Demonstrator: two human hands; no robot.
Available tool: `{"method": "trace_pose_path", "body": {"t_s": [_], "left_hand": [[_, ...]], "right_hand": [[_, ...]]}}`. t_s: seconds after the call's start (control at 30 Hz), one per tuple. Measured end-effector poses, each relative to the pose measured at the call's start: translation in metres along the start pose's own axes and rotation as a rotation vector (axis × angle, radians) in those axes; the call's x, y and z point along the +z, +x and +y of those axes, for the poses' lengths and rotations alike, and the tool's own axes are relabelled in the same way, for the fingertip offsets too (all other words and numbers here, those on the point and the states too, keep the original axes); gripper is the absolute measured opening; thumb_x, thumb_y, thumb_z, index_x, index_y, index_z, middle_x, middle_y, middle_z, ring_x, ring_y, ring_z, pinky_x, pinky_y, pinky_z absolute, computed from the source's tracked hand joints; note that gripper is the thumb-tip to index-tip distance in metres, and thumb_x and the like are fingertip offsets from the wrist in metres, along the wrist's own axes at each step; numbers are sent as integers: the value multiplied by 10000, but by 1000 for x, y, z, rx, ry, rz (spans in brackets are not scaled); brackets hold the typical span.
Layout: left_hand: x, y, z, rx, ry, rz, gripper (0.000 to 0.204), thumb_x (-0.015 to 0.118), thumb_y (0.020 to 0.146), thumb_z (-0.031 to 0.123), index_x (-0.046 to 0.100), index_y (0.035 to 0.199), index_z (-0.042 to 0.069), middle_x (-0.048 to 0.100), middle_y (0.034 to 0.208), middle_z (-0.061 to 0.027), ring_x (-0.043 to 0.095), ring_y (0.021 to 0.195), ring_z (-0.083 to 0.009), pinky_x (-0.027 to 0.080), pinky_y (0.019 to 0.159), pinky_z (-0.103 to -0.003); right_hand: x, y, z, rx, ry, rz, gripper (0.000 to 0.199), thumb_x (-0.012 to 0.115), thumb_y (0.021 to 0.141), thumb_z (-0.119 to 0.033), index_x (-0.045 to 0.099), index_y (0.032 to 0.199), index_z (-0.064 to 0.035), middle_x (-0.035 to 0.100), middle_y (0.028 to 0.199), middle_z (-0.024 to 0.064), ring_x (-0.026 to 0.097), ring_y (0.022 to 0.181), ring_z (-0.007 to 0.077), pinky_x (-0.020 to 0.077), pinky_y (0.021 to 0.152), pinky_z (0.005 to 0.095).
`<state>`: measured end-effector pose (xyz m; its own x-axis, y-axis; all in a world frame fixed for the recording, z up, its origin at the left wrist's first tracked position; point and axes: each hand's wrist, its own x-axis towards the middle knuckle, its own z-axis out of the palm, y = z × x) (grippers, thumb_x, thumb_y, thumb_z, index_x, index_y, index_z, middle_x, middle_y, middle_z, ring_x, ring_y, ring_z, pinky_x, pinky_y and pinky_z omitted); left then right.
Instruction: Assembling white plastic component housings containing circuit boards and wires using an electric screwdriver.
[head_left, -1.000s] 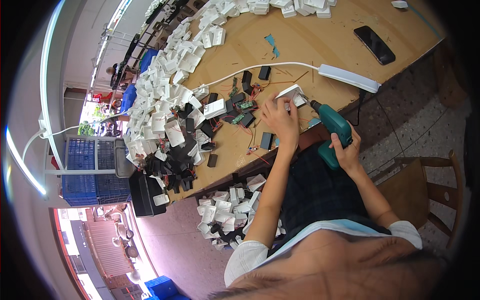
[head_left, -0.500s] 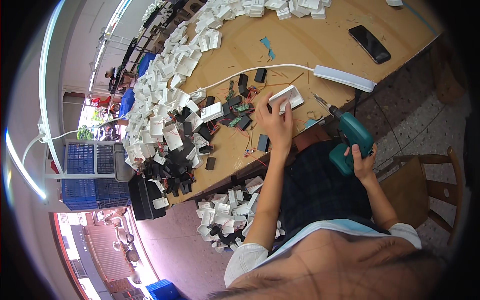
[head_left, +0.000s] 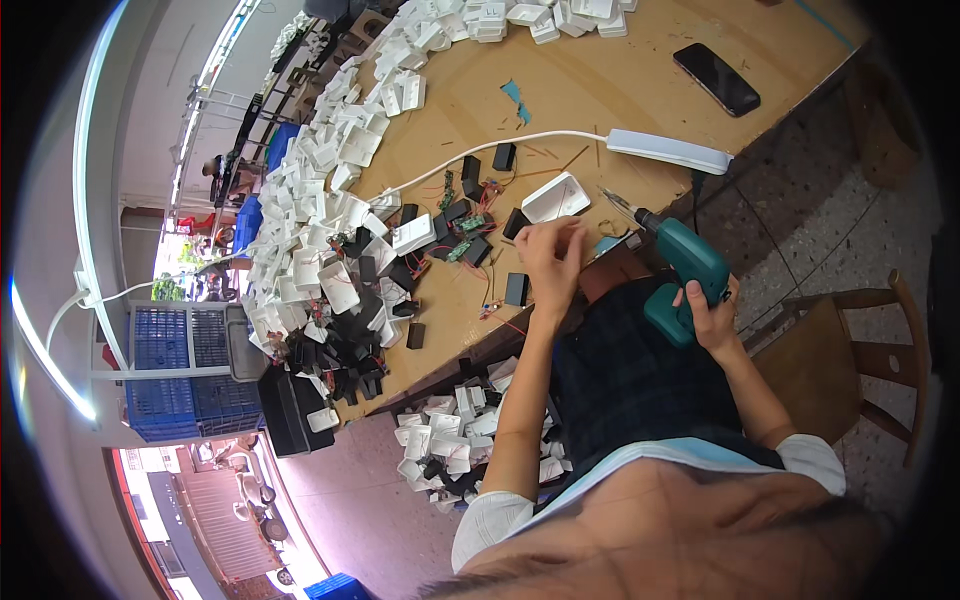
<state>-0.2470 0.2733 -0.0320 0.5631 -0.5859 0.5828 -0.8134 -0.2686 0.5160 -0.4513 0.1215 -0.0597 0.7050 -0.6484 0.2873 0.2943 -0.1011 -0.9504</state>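
while the right hand (head_left: pixel 713 312) grips one drill (head_left: pixel 693 252), left hand (head_left: pixel 549 260), hold unclear, near one white case (head_left: pixel 552 200)

The desk's (head_left: pixel 470 95) widest free stretch lies between the heaped white cases (head_left: pixel 345 140) and the phone (head_left: pixel 717 78), beyond the cord (head_left: pixel 560 133) and power strip (head_left: pixel 668 151), which bar the near side. Black boxes (head_left: pixel 471 175) crowd the left hand's (head_left: pixel 548 252) left; only a narrow gap separates the drill's (head_left: pixel 692 250) tip from the nearest white tray (head_left: pixel 557 197).
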Motion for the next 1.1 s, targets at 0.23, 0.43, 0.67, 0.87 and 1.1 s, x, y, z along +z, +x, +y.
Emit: {"method": "trace_pose_path", "body": {"t_s": [0.23,0.43,0.67,0.87,1.1], "left_hand": [[9,19,11,-153,415,225,115,801,803,141,741,901,131,676,982,-28,587,965,-222,349,946,-438],[18,30,3,-83,526,288,121,787,778,130,727,880,105,628,1182,-88,554,1139,-280,343,1016,-472],[20,30,-5,-126,548,174,89,788,776,150,754,857,134,649,1157,-68,579,1125,-290,380,997,-446],[19,32,-5,-117,535,162,112,786,765,125,754,873,120,648,1134,-66,579,1111,-287,381,972,-437],[18,34,-2,-128,533,158,118,780,761,111,755,877,108,645,1122,-63,574,1093,-284,375,952,-432]], "right_hand": [[10,12,-15,2,-46,-46,309,670,958,-229,632,1051,63,620,901,105,650,693,160,505,608,298],[25,26,-19,-141,-248,-90,249,660,974,-167,626,1045,68,588,861,66,615,629,122,490,579,270],[42,35,-20,-94,-274,-88,198,667,976,-144,621,1016,45,567,851,72,604,610,130,479,563,286],[47,39,-21,-71,-286,-78,216,675,974,-160,614,982,46,570,832,75,593,585,142,474,543,294],[49,40,-25,-60,-299,-78,230,670,983,-177,614,963,45,581,805,74,586,572,137,475,536,295]]}}
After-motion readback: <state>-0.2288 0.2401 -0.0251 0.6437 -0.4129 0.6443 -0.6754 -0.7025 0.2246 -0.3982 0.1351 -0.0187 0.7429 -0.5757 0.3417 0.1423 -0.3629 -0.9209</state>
